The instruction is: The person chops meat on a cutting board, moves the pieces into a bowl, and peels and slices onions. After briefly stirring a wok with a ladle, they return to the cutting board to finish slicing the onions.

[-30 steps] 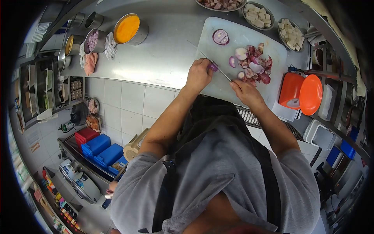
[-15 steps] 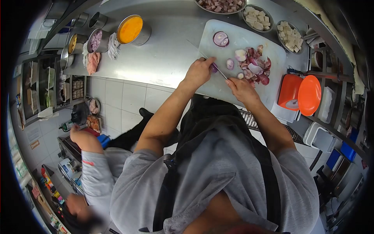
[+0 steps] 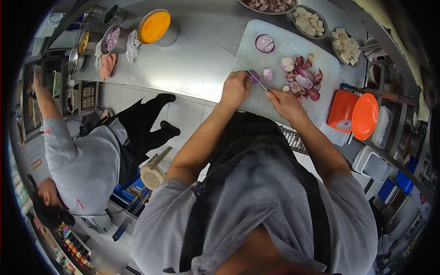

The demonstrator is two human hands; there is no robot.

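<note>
My right hand (image 3: 286,104) is closed on the handle of a knife (image 3: 261,85), whose long thin blade points away to the upper left over the white cutting board (image 3: 286,39). My left hand (image 3: 236,89) has its fingers curled against a purple onion piece (image 3: 253,76) near the board's left edge, beside the blade. A smaller onion piece (image 3: 268,74) lies just right of it. Farther back on the board rests a cut red onion (image 3: 265,43) showing its rings. A pile of onion skins (image 3: 303,80) and a pale peeled onion (image 3: 287,64) lie to the right.
Bowls of white cubes (image 3: 308,21) (image 3: 346,46) and pink diced meat (image 3: 268,5) stand behind the board. An orange scale (image 3: 341,110) is at right. At left are an orange-filled pot (image 3: 154,27), a chopped-onion pot (image 3: 111,40) and cloths (image 3: 133,47). A co-worker (image 3: 87,156) reaches toward shelves.
My left fingers have drawn back from over the blade and curled beside the onion piece. The co-worker has moved, one arm now stretched toward the shelves. The view has shifted slightly.
</note>
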